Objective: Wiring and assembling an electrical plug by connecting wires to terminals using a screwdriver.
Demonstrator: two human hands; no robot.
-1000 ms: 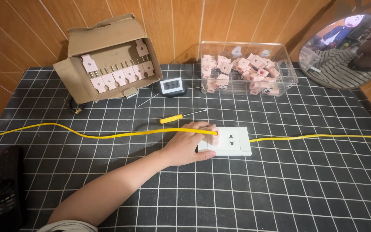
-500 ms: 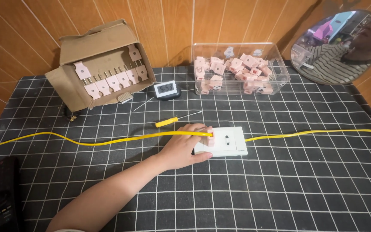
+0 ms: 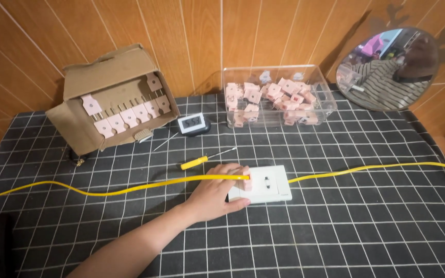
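My left hand (image 3: pixel 216 193) reaches in from the lower left and grips the left end of a white socket plate (image 3: pixel 269 184) lying on the black checked mat. Its fingers lie over the top and the thumb presses the near edge. A small pink part (image 3: pixel 246 182) sits at my fingertips on the plate. A yellow wire (image 3: pixel 130 189) runs from that part across my hand to the left edge. Another stretch of yellow wire (image 3: pixel 372 167) leaves the plate's right side. My right hand is out of view.
A yellow-handled screwdriver (image 3: pixel 197 162) lies just behind my hand. Behind it stand a small digital timer (image 3: pixel 191 124), a tipped cardboard box (image 3: pixel 110 103) of pink parts, and a clear tub (image 3: pixel 276 100) of pink parts. A round mirror (image 3: pixel 387 68) leans at the back right.
My left hand stays on the socket plate in the same grip. Only the camera view has shifted slightly.
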